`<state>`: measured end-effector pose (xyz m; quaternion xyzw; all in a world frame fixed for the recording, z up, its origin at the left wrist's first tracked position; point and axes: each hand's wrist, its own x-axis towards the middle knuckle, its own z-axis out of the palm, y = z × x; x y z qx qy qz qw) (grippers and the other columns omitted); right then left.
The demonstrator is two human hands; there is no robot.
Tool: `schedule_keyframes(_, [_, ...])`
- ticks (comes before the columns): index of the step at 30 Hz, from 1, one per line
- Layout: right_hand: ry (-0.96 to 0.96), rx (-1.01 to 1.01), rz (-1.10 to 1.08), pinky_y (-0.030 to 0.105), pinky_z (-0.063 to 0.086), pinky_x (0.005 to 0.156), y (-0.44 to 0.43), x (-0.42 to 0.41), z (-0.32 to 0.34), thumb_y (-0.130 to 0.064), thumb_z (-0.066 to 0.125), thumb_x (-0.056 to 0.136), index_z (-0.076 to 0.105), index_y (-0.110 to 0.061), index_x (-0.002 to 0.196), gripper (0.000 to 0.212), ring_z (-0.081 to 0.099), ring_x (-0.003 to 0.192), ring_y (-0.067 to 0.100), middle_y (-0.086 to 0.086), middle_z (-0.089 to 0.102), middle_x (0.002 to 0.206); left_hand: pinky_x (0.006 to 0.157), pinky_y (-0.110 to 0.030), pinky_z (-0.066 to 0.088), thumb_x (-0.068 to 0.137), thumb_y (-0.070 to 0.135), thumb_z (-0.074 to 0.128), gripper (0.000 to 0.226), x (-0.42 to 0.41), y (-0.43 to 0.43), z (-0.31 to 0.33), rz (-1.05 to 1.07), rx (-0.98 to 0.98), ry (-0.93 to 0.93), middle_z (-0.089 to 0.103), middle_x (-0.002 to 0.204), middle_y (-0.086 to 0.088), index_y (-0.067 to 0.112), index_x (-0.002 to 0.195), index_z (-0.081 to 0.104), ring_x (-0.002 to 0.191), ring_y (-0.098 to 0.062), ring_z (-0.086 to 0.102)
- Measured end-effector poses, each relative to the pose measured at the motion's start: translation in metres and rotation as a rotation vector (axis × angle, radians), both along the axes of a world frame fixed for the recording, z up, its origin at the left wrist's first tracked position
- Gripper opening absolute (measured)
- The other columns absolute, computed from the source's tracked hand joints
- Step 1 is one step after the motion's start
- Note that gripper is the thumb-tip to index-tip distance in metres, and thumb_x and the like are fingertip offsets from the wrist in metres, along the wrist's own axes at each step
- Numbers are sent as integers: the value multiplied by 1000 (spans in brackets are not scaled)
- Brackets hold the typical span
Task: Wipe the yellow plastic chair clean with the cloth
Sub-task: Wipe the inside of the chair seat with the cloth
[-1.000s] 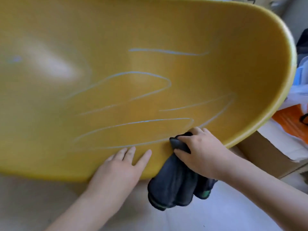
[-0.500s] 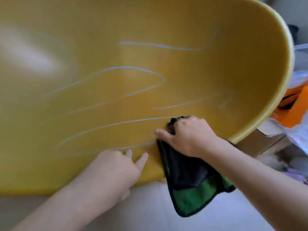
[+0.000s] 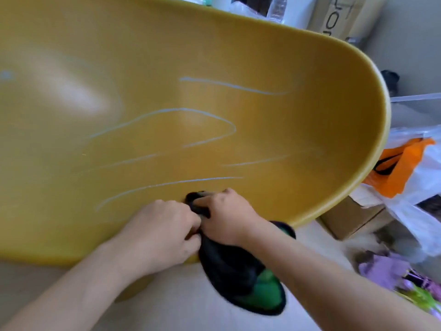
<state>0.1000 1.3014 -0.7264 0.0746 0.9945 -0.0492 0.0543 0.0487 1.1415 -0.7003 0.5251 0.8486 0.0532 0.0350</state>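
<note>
The yellow plastic chair fills most of the view, its shell marked with several pale blue-white lines. A dark cloth with a green patch hangs from the chair's near edge down over the floor. My right hand grips the cloth's upper part against the shell near the lowest line. My left hand sits right beside it, fingers curled and pinching the cloth's left edge at the chair's rim.
Cardboard boxes, a white plastic bag and an orange bag crowd the right side. Purple items lie on the pale floor at lower right. More boxes stand behind the chair.
My left hand has left its place on the chair's edge, moved right and taken hold of the cloth next to my right hand. The right hand with the cloth has shifted left along the shell.
</note>
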Motion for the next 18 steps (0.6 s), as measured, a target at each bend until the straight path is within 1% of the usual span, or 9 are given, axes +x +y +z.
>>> schedule_keyframes(2, [23, -51, 107, 38, 38, 99, -9, 5, 11, -38, 39, 87, 64, -32, 107, 32, 56, 111, 26, -1, 65, 118, 75, -35, 50, 75, 49, 33, 42, 1, -1, 0, 9, 32, -31, 64, 96, 7, 26, 91, 64, 92, -20, 60])
schedule_keyframes(5, [-77, 152, -289, 42, 40, 101, 107, 18, 42, -42, 44, 91, 54, -49, 123, 35, 41, 126, 23, -10, 54, 136, 79, -31, 49, 76, 53, 31, 46, -1, -7, -5, 6, 121, -67, 63, 99, 14, 33, 98, 66, 94, -11, 60])
schedule_keyframes(7, [-62, 319, -554, 40, 43, 95, 153, 23, 55, -43, 44, 92, 57, -43, 123, 34, 42, 120, 28, -3, 55, 132, 79, -27, 48, 75, 54, 35, 43, -2, -13, -11, 26, 190, -146, 63, 96, 17, 34, 95, 67, 92, -5, 59])
schedule_keyframes(8, [-45, 328, -559, 38, 43, 92, 147, 16, 50, -44, 42, 92, 60, -36, 121, 35, 45, 115, 30, 1, 59, 125, 79, -25, 47, 75, 53, 37, 40, -3, -15, -15, 59, 224, -183, 63, 95, 18, 34, 96, 66, 91, -4, 59])
schedule_keyframes(10, [-19, 196, -381, 37, 39, 95, 87, -7, 21, -48, 34, 89, 63, -28, 109, 42, 54, 107, 29, 5, 65, 114, 77, -25, 48, 77, 50, 41, 34, -5, -13, -16, 122, 321, -245, 60, 95, 19, 35, 99, 61, 88, -4, 59])
schedule_keyframes(13, [27, -68, 139, 32, 33, 90, -32, -8, 4, -48, 18, 75, 57, -27, 89, 47, 58, 99, 22, 1, 66, 105, 69, -32, 47, 76, 48, 39, 25, -11, -11, -12, 152, 402, -260, 57, 82, 15, 32, 86, 55, 77, -10, 55])
schedule_keyframes(15, [35, -78, 189, 36, 34, 93, -20, 1, 19, -46, 31, 84, 61, -31, 106, 40, 54, 112, 19, -8, 61, 123, 68, -28, 44, 75, 49, 40, 26, -13, -14, -11, 147, 312, -228, 57, 78, 15, 33, 82, 58, 74, -7, 54])
schedule_keyframes(17, [-89, 46, -128, 45, 37, 98, 51, 11, 26, -51, 38, 89, 54, -42, 123, 39, 43, 123, 21, -17, 51, 137, 67, -21, 41, 75, 49, 43, 28, -11, -21, -11, 129, 255, -205, 60, 80, 17, 34, 81, 66, 76, -3, 55])
schedule_keyframes(18, [-125, 157, -305, 46, 40, 96, 85, 19, 30, -53, 36, 86, 55, -41, 121, 42, 42, 122, 24, -14, 54, 135, 69, -20, 42, 77, 49, 45, 28, -8, -25, -11, 115, 250, -200, 62, 82, 17, 34, 81, 68, 79, -3, 55])
